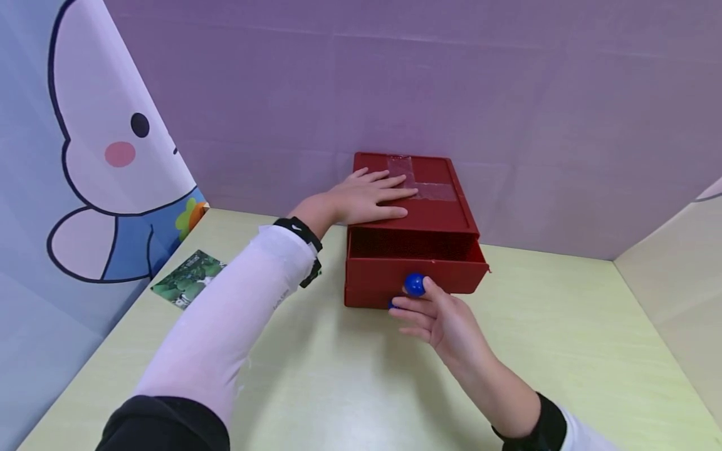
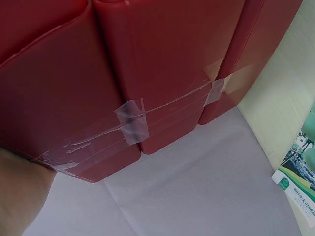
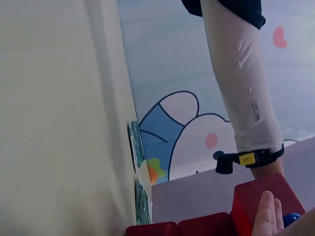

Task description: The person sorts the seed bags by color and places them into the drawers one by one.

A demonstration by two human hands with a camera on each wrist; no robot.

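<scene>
The left hand (image 1: 366,197) lies flat, fingers straight, on top of the red box (image 1: 434,213) by the back wall; the right hand (image 1: 437,313) pinches the blue knob (image 1: 414,284) on its partly open drawer (image 1: 417,275)

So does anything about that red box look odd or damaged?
Yes. Strips of clear tape are stuck across the top of the red box, and more wraps its back edge. Its drawer sits partly pulled out. No breakage shows.
</scene>
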